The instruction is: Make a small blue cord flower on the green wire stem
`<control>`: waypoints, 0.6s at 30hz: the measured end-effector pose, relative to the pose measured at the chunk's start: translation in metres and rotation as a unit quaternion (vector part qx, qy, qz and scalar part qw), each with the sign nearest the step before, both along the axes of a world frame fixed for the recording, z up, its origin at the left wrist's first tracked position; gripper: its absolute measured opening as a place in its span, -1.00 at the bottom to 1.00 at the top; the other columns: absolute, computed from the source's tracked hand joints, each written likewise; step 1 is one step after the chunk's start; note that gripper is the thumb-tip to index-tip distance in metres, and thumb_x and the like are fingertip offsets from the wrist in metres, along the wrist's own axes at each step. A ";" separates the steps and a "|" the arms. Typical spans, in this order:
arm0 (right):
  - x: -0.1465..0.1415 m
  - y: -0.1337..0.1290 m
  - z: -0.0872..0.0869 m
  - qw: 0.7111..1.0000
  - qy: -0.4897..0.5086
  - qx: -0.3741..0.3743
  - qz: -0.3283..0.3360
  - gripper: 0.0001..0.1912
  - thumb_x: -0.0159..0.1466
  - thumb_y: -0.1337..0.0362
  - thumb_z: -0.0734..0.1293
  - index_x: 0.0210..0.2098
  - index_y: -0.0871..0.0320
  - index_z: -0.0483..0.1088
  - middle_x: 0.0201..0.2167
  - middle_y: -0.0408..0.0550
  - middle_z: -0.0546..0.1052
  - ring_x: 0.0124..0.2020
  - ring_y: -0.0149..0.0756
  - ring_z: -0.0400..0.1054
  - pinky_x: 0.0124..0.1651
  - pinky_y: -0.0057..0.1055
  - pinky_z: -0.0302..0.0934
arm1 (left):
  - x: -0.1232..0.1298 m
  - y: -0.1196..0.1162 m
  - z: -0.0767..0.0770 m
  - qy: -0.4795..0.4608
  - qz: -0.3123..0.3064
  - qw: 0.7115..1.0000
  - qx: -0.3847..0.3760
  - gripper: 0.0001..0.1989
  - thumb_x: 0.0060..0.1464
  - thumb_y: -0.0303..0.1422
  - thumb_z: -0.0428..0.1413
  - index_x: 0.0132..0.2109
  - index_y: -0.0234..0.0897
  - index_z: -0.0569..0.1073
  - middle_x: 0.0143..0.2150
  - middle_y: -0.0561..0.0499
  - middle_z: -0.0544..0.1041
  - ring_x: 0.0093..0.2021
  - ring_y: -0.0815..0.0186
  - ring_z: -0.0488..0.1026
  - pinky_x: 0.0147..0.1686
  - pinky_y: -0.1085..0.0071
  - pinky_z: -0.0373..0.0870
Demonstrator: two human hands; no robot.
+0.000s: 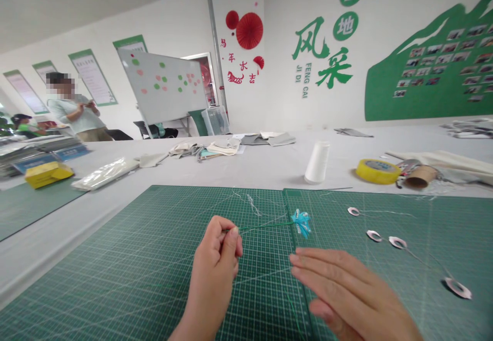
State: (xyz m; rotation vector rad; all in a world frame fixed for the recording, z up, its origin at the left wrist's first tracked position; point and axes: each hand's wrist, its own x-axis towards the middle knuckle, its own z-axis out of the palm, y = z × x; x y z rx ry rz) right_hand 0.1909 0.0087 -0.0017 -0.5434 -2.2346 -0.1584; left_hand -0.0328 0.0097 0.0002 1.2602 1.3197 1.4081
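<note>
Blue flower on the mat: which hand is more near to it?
Right. The right hand sits just below the blue flower; the left hand is farther left, pinching a green thread.

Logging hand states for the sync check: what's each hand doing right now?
Left hand: closed, pinching the green stem of a blue flower.
Right hand: open, fingers extended, holding nothing.
</note>
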 end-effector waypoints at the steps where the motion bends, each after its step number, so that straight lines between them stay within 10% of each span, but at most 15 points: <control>1: -0.002 -0.002 0.000 1.000 -0.020 -0.014 0.002 -0.75 0.33 0.29 0.26 -0.05 0.22 0.45 -0.14 0.07 0.62 -0.04 -0.20 0.46 -0.04 -0.29 0.40 | 0.000 0.001 0.000 -0.012 0.005 1.000 0.001 -0.82 0.26 -0.26 -0.05 -0.31 -0.20 0.21 -0.54 0.21 0.27 -0.70 0.55 0.00 -0.73 0.62 -0.01; 10: -0.009 -0.012 -0.003 0.994 -0.083 -0.053 -0.053 -0.51 0.41 0.25 0.11 -0.62 0.17 0.33 -0.68 -0.09 0.37 -0.60 -0.31 0.26 -0.55 -0.33 0.12 | -0.001 0.002 0.009 -0.122 0.021 0.992 -0.020 -0.84 0.22 -0.32 0.03 -0.32 -0.23 0.22 -0.53 0.22 0.29 -0.70 0.60 -0.05 -0.73 0.68 0.00; 18: 0.013 0.001 -0.015 0.962 -0.087 -0.093 -0.241 -0.52 0.42 0.15 0.08 -0.58 0.08 0.35 -0.67 -0.15 0.43 -0.65 -0.35 0.35 -0.55 -0.40 0.13 | -0.012 0.007 0.010 -0.241 -0.018 0.969 -0.053 -0.75 0.07 -0.30 0.20 -0.33 -0.26 0.25 -0.50 0.18 0.32 -0.68 0.61 -0.02 -0.73 0.70 -0.01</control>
